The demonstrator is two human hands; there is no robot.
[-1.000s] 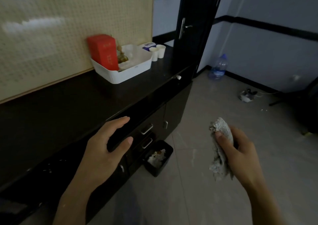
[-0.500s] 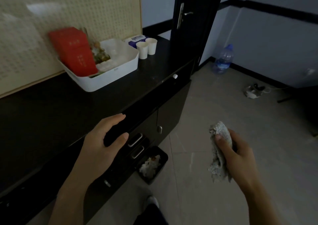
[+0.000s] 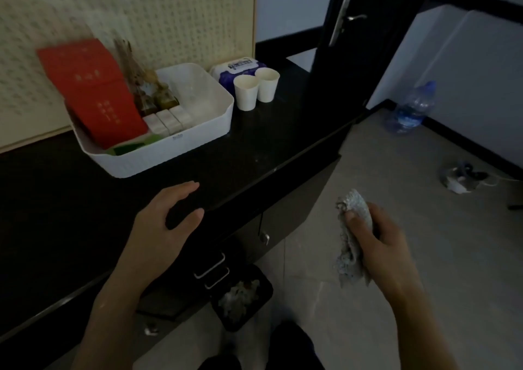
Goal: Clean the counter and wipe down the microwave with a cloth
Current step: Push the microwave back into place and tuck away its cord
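Note:
A long black counter runs from the lower left toward the door. My left hand hovers over its front edge, fingers apart and empty. A crumpled grey cloth hangs from my right hand, which grips it over the floor to the right of the counter. No microwave is in view.
On the counter stand a white bin holding a red box and small bottles, two paper cups and a tissue pack. Below are drawers and a black waste bin. A dark door, water bottle and floor clutter lie right.
The view has moved forward along the counter, so the white bin and cups look closer. My hands keep the same poses, the right one still gripping the cloth.

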